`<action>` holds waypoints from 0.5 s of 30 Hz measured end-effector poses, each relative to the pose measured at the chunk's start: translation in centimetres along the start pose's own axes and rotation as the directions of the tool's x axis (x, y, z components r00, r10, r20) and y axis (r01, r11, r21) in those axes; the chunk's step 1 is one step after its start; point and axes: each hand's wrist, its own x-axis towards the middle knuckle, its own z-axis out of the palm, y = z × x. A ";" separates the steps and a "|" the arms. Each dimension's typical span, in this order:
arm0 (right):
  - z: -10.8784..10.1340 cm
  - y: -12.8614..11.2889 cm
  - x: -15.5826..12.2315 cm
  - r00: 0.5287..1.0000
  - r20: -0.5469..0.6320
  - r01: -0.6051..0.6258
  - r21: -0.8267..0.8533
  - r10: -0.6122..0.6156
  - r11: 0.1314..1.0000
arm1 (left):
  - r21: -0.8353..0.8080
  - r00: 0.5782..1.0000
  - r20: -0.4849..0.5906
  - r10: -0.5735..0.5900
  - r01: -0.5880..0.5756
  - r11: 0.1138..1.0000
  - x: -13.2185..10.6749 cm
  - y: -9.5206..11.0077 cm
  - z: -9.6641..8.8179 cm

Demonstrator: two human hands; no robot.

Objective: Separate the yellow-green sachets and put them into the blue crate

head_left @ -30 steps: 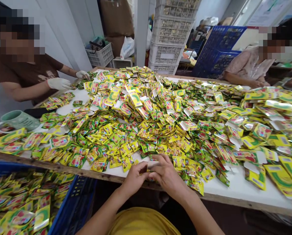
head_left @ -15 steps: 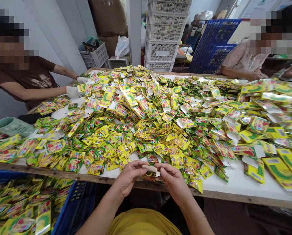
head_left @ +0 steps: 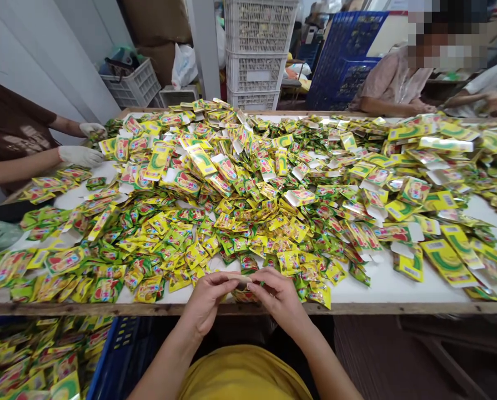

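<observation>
Close to the table's near edge, both my hands grip a small printed carton (head_left: 245, 295). My left hand (head_left: 206, 300) pinches it from the left, thumb along its top. From the right, my right hand (head_left: 279, 297) has thumb and fingertips closed at the carton's top end. Fingers cover much of the carton, so what is inside cannot be seen. Just beyond my hands lie small yellow and green sachets (head_left: 290, 261) in a loose heap. Flat printed cartons with white flaps, such as a yellow one (head_left: 448, 264), lie to the right.
The white table (head_left: 381, 289) has a wooden edge. A blue crate (head_left: 106, 355) full of packs stands below left. A co-worker's gloved hand (head_left: 80, 156) rests at the left; another person (head_left: 392, 83) sits far right. White crates (head_left: 256, 72) are stacked behind.
My view has shifted, so the table appears more level. My right fingers have moved in over the carton's end, where a white flap showed before. The left co-worker's hands have drawn back from the heap.
</observation>
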 end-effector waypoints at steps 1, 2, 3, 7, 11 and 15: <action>0.1 0.1 0.0 0.999 -0.025 -0.033 0.018 0.034 0.999 | 0.045 1.000 0.005 0.027 -0.028 0.999 -0.1 0.0 0.2; 0.2 0.3 0.2 0.996 -0.056 -0.064 0.038 0.066 0.997 | 0.096 0.998 0.004 0.061 -0.061 0.993 -0.1 -0.1 0.4; 0.4 0.5 0.4 0.991 -0.097 -0.084 0.055 0.089 0.995 | 0.142 0.996 -0.004 0.094 -0.092 0.986 0.0 -0.2 0.5; 1.0 1.1 1.7 0.981 -0.184 -0.041 0.079 0.055 0.996 | 0.167 0.980 -0.100 0.171 -0.152 0.974 1.1 -0.7 0.2; 0.9 1.3 2.5 0.983 -0.176 -0.030 0.129 0.052 0.991 | 0.238 0.960 -0.125 0.249 -0.215 0.947 1.8 -1.4 -0.4; 1.0 1.5 2.4 0.975 -0.199 -0.083 0.077 0.097 0.994 | 0.280 0.943 -0.106 0.315 -0.275 0.920 2.1 -2.0 -0.4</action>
